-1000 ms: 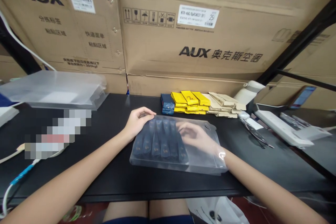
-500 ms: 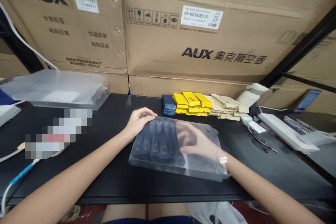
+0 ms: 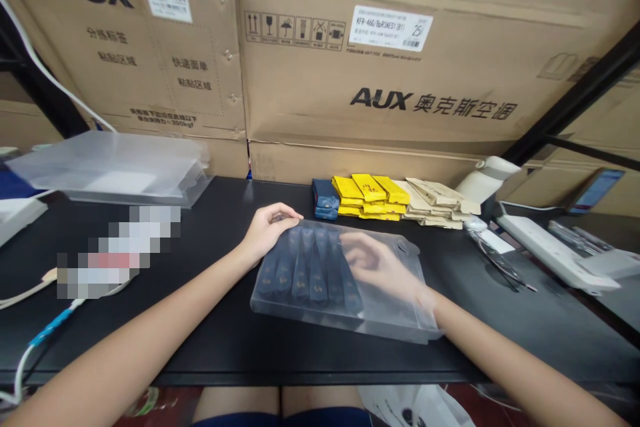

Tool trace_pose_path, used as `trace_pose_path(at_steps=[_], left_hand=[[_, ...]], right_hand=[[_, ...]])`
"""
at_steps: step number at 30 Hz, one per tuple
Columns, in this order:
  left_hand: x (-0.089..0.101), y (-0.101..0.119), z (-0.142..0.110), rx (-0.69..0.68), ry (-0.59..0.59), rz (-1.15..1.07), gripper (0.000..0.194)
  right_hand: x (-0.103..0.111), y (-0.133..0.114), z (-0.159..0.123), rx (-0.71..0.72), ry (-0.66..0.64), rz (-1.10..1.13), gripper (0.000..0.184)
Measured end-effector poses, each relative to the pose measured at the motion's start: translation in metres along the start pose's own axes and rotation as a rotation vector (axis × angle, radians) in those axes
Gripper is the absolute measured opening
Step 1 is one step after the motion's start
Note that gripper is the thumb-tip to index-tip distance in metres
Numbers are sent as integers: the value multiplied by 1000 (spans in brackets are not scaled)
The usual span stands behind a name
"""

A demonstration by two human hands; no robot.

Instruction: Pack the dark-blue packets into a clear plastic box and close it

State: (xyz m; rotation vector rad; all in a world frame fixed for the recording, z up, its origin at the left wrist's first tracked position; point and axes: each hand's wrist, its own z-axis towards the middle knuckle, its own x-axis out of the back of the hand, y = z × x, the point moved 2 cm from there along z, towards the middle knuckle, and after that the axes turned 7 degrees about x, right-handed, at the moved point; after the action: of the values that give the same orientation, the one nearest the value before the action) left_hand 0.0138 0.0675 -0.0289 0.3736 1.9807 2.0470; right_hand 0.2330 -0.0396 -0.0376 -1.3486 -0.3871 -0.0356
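Observation:
A translucent plastic pouch (image 3: 400, 307) lies on the black table. Through its film show several dark blue packets (image 3: 317, 273), side by side in a slightly fanned row. At the pouch's far left corner my left hand (image 3: 270, 230) is closed, thumb and fingers pinching the edge. My right hand (image 3: 380, 267) reaches inside from the right-hand end, seen blurred through the plastic. Its fingers are loosely bent and a little apart, beside the rightmost packet; nothing can be seen in them.
Behind the pouch stand blue packets (image 3: 326, 200), yellow packets (image 3: 370, 197) and beige packets (image 3: 435, 200). A white bottle (image 3: 485, 180), glasses (image 3: 495, 260) and a white power strip (image 3: 555, 250) are on the right. More plastic pouches (image 3: 115, 160) lie left. Large cartons (image 3: 300, 100) rise behind.
My right hand has shifted slightly up from the packets inside the pouch. The rightmost packet now lies flatter, slanting beside the others. My left hand keeps its pinch on the corner.

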Motion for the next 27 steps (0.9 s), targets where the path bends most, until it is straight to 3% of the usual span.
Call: trace_pose_path(at_steps=[3,7,13,22,27], left_hand=[[1,-1,2,11,-11,-8,10],[2,-2,3,44,-34,-29,13],[2,-7,5,142,-44,-134,36],[3,-10,5,176,-77,-55,29],[3,-6,6,162,-179,99,24]], right_hand=[[2,0,-3,-26,-42,34,54],[1,2,-8,-26,-156,46,83],[-4,3,-11,23,-187,13,110],[-6,5,-10,36,-153,16,110],[-5,1,-10,-7,-124,-3,82]])
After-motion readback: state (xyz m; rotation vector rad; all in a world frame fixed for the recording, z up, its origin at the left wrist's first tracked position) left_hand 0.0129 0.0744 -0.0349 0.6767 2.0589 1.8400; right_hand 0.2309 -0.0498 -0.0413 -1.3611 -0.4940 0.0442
